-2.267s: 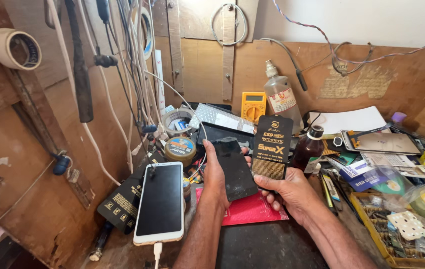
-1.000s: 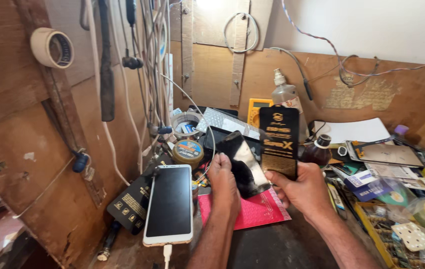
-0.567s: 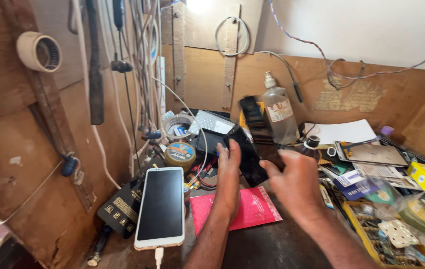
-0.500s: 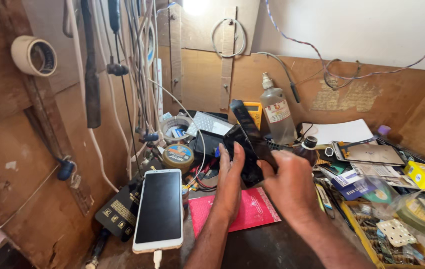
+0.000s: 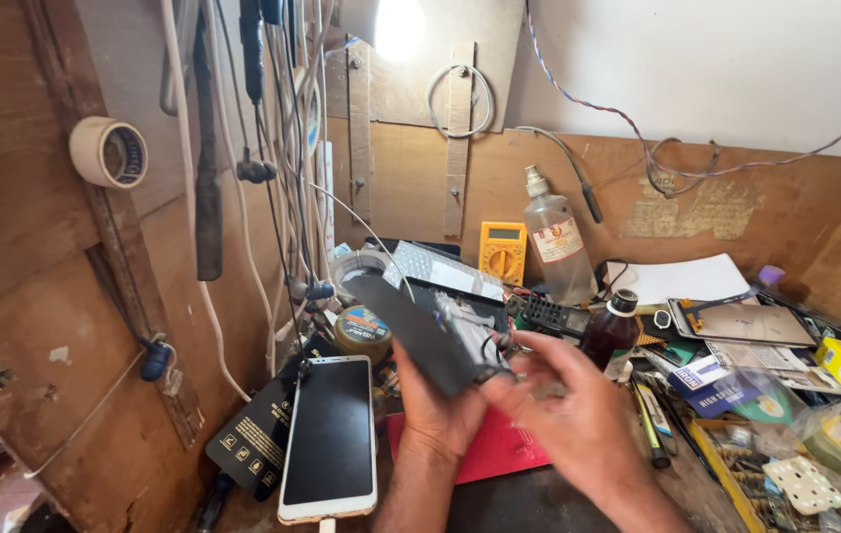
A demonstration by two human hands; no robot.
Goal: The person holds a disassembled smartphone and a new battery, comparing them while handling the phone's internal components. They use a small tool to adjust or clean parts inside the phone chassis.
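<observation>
At nine o'clock I see a white phone [image 5: 329,437], glossy black glass, lying flat. Centre: my left hand [image 5: 437,410] cups a flat dark sleeve [image 5: 418,334] from beneath; my right hand [image 5: 563,415] pinches its lower corner. At two o'clock, a clear plastic bottle [image 5: 558,243].

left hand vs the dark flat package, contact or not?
Touching. The head view shows the left hand under the dark flat package, its fingers wrapped round the lower edge with no gap; the right hand is blurred beside it.
</observation>
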